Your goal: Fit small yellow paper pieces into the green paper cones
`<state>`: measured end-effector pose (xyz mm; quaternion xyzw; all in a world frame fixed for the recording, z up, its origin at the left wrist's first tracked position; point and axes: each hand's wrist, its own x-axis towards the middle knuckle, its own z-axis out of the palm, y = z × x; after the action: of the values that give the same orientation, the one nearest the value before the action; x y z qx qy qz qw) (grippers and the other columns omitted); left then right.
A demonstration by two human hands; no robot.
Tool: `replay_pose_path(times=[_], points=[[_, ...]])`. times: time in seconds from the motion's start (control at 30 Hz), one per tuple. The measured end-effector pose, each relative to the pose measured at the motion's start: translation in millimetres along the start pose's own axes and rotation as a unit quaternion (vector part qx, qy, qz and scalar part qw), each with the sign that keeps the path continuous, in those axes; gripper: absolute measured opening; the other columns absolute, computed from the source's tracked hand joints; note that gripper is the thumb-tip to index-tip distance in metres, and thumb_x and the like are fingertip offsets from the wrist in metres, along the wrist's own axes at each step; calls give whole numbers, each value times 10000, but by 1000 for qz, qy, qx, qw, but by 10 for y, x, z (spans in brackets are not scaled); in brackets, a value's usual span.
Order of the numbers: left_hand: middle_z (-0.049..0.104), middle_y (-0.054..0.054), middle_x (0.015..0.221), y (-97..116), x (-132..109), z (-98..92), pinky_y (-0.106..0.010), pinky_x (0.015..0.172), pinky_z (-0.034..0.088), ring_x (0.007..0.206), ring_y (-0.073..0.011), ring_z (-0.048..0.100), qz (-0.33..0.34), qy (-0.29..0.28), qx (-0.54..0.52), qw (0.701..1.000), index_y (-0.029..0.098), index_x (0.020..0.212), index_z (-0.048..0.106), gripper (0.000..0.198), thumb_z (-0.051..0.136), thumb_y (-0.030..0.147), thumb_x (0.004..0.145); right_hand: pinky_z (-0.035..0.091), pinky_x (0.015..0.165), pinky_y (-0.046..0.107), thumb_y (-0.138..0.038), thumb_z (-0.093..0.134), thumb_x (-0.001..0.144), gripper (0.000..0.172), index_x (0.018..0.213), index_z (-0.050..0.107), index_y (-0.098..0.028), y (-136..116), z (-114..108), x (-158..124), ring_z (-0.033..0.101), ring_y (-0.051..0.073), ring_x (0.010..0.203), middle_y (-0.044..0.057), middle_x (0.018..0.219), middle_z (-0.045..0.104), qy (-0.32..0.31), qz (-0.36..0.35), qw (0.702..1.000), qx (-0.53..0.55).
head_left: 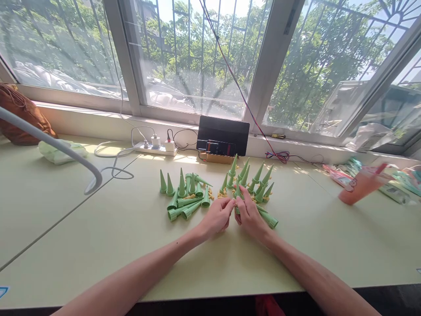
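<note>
My right hand (249, 212) is closed around an upright green plastic watering spike (238, 188). Close against it, my left hand (219, 214) has its fingers pinched together beside the spike; whatever is between them is hidden. Left of my hands lies a cluster of green spikes (182, 186), some standing on their wide ends and others lying down. Behind and right of my hands, more upright green spikes (258, 174) stand close together. Small yellow plastic pieces (210, 193) are scattered among both groups. One green spike (270, 220) lies on its side by my right hand.
The pale table (131, 254) runs up to the windows. At the back, a phone (220, 148) leans against a dark tablet (223, 129), near a power strip (158, 149) with cables. A grey tube (59, 147) crosses at left. A drink cup (358, 186) tilts at right.
</note>
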<state>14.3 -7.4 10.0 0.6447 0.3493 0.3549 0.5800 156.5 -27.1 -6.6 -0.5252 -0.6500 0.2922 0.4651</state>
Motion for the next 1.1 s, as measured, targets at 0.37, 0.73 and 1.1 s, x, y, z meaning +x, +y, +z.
replay_pose_path(times=[0.37,0.73,1.1], points=[[653,-11,663,-26,8,-134,-255,673,405,619,-145,573,189,-14,279,941,199,723,493,375,304,338,1014,289,339,188,-427,390,957,397,1284,445,-209,-91,-21,15,344,107,347,-111,466,362,-91,114,952,269],[529,18,670,-104,50,-226,-250,549,293,532,-117,438,277,16,426,861,201,778,439,293,311,313,1017,232,302,172,-394,428,938,316,1194,485,-218,-46,-31,70,282,98,319,-112,440,339,-155,141,907,364],[565,10,643,-112,14,-155,-235,537,299,530,-113,458,287,41,416,862,201,744,423,272,329,239,996,256,333,178,-395,379,971,393,1320,423,-220,-14,-3,28,300,101,322,-109,438,357,-148,143,907,368]])
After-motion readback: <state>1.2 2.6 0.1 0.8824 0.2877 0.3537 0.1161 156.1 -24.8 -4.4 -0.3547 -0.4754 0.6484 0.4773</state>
